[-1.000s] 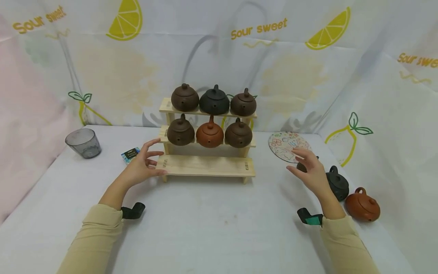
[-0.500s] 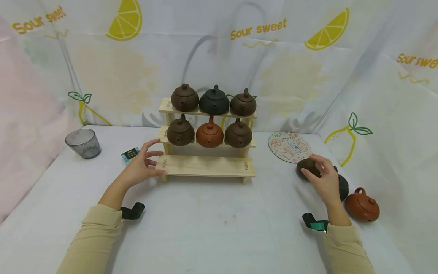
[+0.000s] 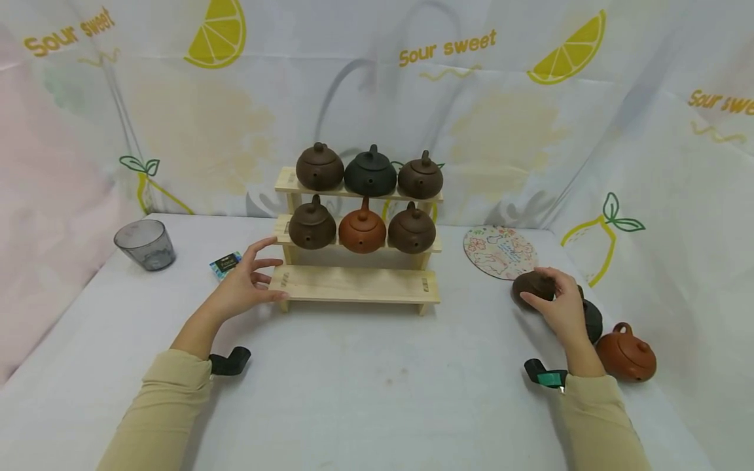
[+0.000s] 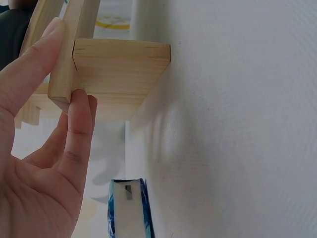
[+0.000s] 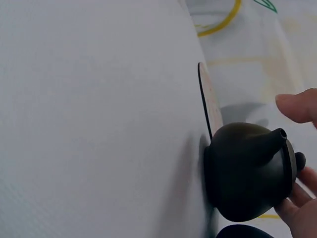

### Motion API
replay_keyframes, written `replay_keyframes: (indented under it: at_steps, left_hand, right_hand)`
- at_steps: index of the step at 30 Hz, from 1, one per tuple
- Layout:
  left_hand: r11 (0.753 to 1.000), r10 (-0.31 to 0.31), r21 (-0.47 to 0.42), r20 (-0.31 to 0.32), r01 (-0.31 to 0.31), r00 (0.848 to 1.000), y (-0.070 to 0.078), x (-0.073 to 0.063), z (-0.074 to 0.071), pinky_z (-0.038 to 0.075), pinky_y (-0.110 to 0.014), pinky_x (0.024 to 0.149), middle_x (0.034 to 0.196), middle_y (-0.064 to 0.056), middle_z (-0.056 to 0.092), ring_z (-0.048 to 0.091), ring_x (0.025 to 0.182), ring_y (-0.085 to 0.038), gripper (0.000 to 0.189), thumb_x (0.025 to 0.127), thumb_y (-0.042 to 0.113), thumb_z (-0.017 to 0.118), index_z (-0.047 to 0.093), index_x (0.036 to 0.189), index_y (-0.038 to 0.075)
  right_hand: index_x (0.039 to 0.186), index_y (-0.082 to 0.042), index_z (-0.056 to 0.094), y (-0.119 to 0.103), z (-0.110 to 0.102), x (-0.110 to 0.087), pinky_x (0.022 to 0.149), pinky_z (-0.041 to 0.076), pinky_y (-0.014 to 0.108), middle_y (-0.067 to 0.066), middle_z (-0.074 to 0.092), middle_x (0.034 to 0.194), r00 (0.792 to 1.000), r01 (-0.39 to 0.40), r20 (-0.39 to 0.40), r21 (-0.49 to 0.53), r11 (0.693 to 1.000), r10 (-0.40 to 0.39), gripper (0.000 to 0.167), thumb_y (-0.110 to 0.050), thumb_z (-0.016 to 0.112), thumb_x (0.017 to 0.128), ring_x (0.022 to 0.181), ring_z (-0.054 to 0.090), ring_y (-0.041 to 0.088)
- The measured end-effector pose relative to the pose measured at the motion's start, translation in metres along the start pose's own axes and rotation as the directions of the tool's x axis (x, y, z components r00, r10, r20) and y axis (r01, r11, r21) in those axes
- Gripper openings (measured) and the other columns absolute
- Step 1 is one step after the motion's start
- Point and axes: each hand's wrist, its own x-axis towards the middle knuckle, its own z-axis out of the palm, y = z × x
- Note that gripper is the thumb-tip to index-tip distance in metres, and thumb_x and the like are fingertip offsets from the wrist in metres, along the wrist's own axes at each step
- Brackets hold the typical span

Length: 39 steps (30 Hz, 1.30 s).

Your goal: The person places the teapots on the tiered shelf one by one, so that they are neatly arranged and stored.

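Dark brown, the teapot (image 3: 529, 284) sat on the worktop (image 3: 377, 379) to the right of the wooden rack (image 3: 353, 283). I had the right hand (image 3: 562, 307) around it, its grip spread, the thumb standing apart from the pot and the fingers close behind the lid; I couldn't tell whether they touched. At the rack's left end, my left hand's (image 3: 241, 284) narrower grip had the lowest shelf between thumb and fingertips. A black teapot (image 3: 593, 320) stood farther right of the rack.

Makeshift tabletop recording booth, lemon-print cloth walls (image 3: 501, 124), white-covered table (image 3: 365, 386)
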Motion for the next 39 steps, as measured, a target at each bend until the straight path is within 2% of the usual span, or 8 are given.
replay_keyframes:
  at_steps: [3, 7, 10, 14, 20, 25, 28, 39]
  left_hand:
    - [1.000, -0.009, -0.003, 0.004, 0.009, 1.000, 0.000, 0.000, 0.000, 0.047, -0.035, 0.073, 0.133, -0.026, 0.044, 0.056, 0.093, -0.034, 0.103, 0.072, 0.007, 0.080, 0.013, 0.148, 0.026]
    - [1.000, -0.019, -0.003, 0.008, 0.019, 1.000, -0.001, 0.000, -0.001, 0.047, -0.035, 0.073, 0.133, -0.025, 0.044, 0.056, 0.094, -0.034, 0.103, 0.072, 0.007, 0.080, 0.012, 0.148, 0.027]
    - [1.000, -0.017, -0.006, 0.007, 0.017, 1.000, 0.000, -0.001, -0.001, 0.047, -0.035, 0.073, 0.134, -0.026, 0.043, 0.056, 0.094, -0.035, 0.103, 0.073, 0.007, 0.080, 0.012, 0.148, 0.026]
    - [1.000, -0.012, -0.009, 0.007, 0.013, 1.000, 0.001, -0.001, -0.001, 0.047, -0.035, 0.073, 0.134, -0.026, 0.043, 0.055, 0.094, -0.034, 0.103, 0.073, 0.007, 0.080, 0.012, 0.148, 0.026]
    - [1.000, -0.013, 0.002, 0.006, 0.013, 1.000, -0.001, 0.000, -0.001, 0.047, -0.035, 0.073, 0.134, -0.026, 0.043, 0.056, 0.094, -0.034, 0.103, 0.072, 0.008, 0.081, 0.013, 0.148, 0.026]
    - [1.000, -0.003, 0.008, 0.001, 0.003, 1.000, -0.001, 0.000, -0.001, 0.047, -0.035, 0.073, 0.133, -0.026, 0.044, 0.057, 0.093, -0.034, 0.103, 0.072, 0.008, 0.081, 0.013, 0.148, 0.025]
    - [1.000, -0.007, 0.008, 0.002, 0.007, 1.000, -0.001, 0.000, 0.000, 0.048, -0.034, 0.072, 0.133, -0.026, 0.044, 0.057, 0.093, -0.034, 0.103, 0.072, 0.008, 0.081, 0.013, 0.147, 0.026]
    - [1.000, 0.002, -0.016, 0.011, -0.001, 1.000, 0.001, -0.001, -0.001, 0.048, -0.033, 0.072, 0.133, -0.029, 0.042, 0.057, 0.094, -0.035, 0.104, 0.073, 0.006, 0.079, 0.011, 0.148, 0.023]
  right_hand:
    - [0.132, 0.008, 0.043, -0.001, -0.003, 0.002, 0.103, 0.022, 0.053, 0.028, 0.033, 0.138, 0.997, -0.030, 0.077, -0.032, 0.999, 0.032, 0.063, -0.005, 0.074, 0.078, 0.128, 0.027, 0.042]
    - [0.136, 0.004, 0.039, -0.002, -0.005, 0.003, 0.102, 0.021, 0.055, 0.031, 0.023, 0.143, 0.979, -0.086, 0.179, -0.049, 0.995, 0.094, 0.071, -0.011, 0.076, 0.078, 0.131, 0.021, 0.047]
    - [0.135, 0.002, 0.042, -0.002, -0.004, 0.003, 0.100, 0.023, 0.058, 0.031, 0.025, 0.141, 0.972, -0.060, 0.222, -0.074, 0.995, 0.076, 0.070, -0.015, 0.077, 0.078, 0.128, 0.024, 0.048]
    - [0.133, 0.001, 0.045, 0.000, 0.000, 0.002, 0.096, 0.027, 0.058, 0.029, 0.028, 0.134, 0.972, -0.021, 0.231, -0.071, 0.997, 0.037, 0.066, -0.019, 0.077, 0.078, 0.122, 0.028, 0.045]
    - [0.135, -0.003, 0.040, -0.001, 0.009, 0.002, 0.094, 0.026, 0.060, 0.029, 0.020, 0.136, 0.973, -0.091, 0.205, -0.055, 0.994, 0.101, 0.071, -0.030, 0.075, 0.080, 0.123, 0.024, 0.050]
    - [0.131, 0.000, 0.045, 0.000, 0.015, 0.004, 0.085, 0.031, 0.051, 0.029, 0.027, 0.131, 0.988, -0.068, 0.134, -0.070, 0.995, 0.076, 0.065, -0.029, 0.075, 0.080, 0.115, 0.029, 0.044]
    - [0.128, 0.000, 0.048, -0.001, 0.016, 0.004, 0.081, 0.032, 0.046, 0.027, 0.031, 0.129, 0.990, -0.064, 0.119, -0.063, 0.996, 0.071, 0.062, -0.026, 0.076, 0.079, 0.112, 0.031, 0.043]
    - [0.129, -0.002, 0.049, -0.026, 0.023, -0.005, 0.089, 0.033, 0.056, 0.022, 0.030, 0.134, 0.979, -0.066, 0.194, 0.026, 0.997, 0.060, 0.062, -0.025, 0.076, 0.079, 0.121, 0.030, 0.045]
